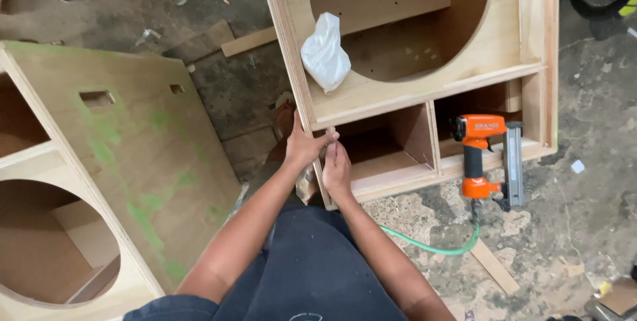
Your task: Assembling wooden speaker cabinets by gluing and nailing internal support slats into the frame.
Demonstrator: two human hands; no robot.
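Clearly the plywood cabinet (424, 69) lying on the concrete floor (584, 228) is the biggest piece, stiff and probably heavy, best gripped along its left side panel (292, 62). Both hands meet at that panel's near corner: the left hand (305, 145) wraps its edge with curled fingers, the right hand (336, 168) presses beside it, fingers narrow. An orange nail gun (488, 161) rests at the cabinet's near-right edge, and a white plastic bag (325, 52) lies on the baffle.
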